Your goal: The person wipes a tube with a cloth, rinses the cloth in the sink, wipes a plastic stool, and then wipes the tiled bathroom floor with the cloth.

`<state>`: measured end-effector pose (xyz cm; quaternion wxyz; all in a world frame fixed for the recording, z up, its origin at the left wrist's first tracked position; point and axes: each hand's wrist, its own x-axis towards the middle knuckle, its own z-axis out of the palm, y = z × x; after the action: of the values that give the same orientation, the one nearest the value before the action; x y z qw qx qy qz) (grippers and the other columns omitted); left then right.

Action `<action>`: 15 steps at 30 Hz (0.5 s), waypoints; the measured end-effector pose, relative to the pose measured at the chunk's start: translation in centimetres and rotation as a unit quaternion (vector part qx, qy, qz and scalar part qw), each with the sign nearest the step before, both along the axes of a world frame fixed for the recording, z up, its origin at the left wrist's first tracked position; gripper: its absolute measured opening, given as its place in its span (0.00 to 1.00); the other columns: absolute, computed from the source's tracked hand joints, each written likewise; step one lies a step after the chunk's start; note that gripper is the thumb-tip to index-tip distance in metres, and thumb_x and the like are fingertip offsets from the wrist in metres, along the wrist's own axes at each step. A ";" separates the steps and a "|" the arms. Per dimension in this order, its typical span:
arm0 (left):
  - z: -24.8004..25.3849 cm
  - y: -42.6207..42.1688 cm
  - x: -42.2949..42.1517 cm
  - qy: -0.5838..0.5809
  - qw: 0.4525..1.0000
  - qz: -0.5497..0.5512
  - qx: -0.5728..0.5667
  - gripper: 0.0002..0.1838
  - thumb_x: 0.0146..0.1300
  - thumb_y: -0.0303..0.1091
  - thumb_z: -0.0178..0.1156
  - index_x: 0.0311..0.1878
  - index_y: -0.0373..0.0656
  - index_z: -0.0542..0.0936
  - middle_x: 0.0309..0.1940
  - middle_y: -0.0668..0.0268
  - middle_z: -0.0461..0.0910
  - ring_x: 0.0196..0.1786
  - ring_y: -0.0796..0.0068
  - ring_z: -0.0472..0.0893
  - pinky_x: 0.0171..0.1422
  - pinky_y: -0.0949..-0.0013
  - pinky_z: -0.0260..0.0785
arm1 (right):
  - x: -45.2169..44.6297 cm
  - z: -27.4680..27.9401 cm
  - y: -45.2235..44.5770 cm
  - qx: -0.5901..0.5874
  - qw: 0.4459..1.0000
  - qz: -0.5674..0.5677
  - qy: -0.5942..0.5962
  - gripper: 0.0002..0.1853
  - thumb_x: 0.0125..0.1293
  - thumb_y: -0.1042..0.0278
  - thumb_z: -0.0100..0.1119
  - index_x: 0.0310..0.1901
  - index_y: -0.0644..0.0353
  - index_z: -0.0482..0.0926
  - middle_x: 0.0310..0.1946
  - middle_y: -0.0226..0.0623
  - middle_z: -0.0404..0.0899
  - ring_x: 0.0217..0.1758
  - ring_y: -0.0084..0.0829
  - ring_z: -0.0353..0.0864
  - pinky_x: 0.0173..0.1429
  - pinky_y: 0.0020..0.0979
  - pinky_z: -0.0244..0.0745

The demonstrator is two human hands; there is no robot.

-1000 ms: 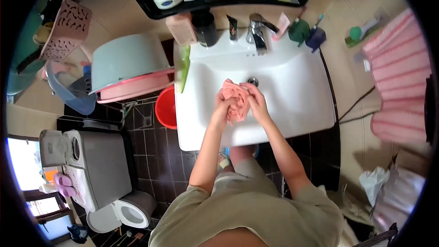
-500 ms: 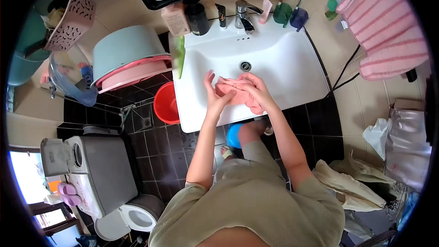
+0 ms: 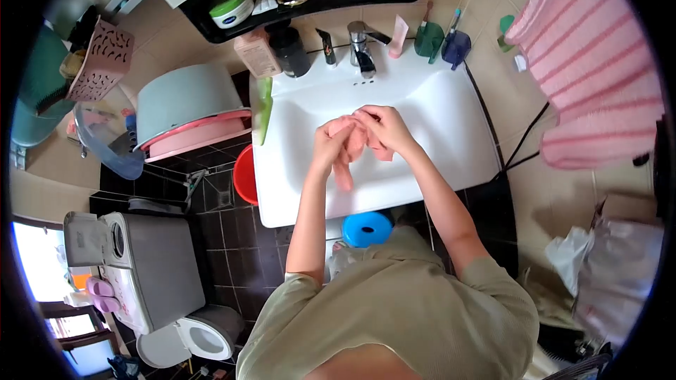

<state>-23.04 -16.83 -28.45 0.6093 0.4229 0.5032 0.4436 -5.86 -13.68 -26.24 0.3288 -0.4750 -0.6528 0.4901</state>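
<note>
A pink cloth [image 3: 358, 142] hangs bunched between my two hands over the white sink [image 3: 451, 130]. My left hand [image 3: 331, 144] is closed on its left part, and a loose end droops below the fingers. My right hand [image 3: 386, 127] pinches the upper right part, close to the left fingertips. The faucet [image 3: 361, 49] stands behind my hands, and they cover the drain. A light green, long object [image 3: 263, 109] lies along the sink's left rim.
Bottles, a pink tube [image 3: 398, 36] and toothbrush cups [image 3: 429, 40] line the sink's back. A black shelf [image 3: 317, 3] juts out above. Left are stacked basins [image 3: 186, 102] and a red bucket [image 3: 244, 174]; a blue stool [image 3: 367, 229] stands below. A striped towel [image 3: 584, 63] hangs right.
My hands have drawn closer together, and both fingers now grip the cloth's top. The cloth, spread before, hangs bunched with an end dangling. The view has shifted, showing more of the shelf and stool.
</note>
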 end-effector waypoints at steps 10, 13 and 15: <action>-5.3 9.5 4.2 -0.177 0.973 0.123 -0.083 0.24 0.68 0.56 0.44 0.51 0.43 0.72 0.45 0.66 0.75 0.48 0.75 0.75 0.56 0.71 0.67 | 5.5 -0.5 14.0 0.394 0.890 -0.129 -0.188 0.23 0.58 0.65 0.60 0.58 0.48 0.73 0.49 0.37 0.75 0.46 0.37 0.76 0.49 0.35 0.73; -6.1 10.7 4.8 -0.163 0.969 0.148 -0.114 0.24 0.68 0.56 0.45 0.50 0.43 0.72 0.45 0.64 0.74 0.48 0.73 0.75 0.56 0.70 0.66 | 4.8 0.4 16.8 0.378 0.868 -0.109 -0.304 0.27 0.54 0.65 0.61 0.59 0.42 0.73 0.50 0.37 0.71 0.51 0.37 0.73 0.49 0.37 0.72; -6.2 11.3 5.0 -0.131 0.973 0.142 -0.124 0.23 0.68 0.55 0.45 0.48 0.43 0.72 0.43 0.65 0.75 0.46 0.73 0.75 0.51 0.71 0.68 | 4.4 0.9 17.9 0.417 0.828 -0.115 -0.356 0.26 0.52 0.67 0.61 0.56 0.39 0.75 0.44 0.41 0.76 0.46 0.39 0.76 0.45 0.38 0.73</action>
<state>-18.03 -5.52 -34.60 0.6483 0.2061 0.5248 0.5116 -1.43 4.24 -25.31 0.2942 -0.5056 -0.8077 -0.0729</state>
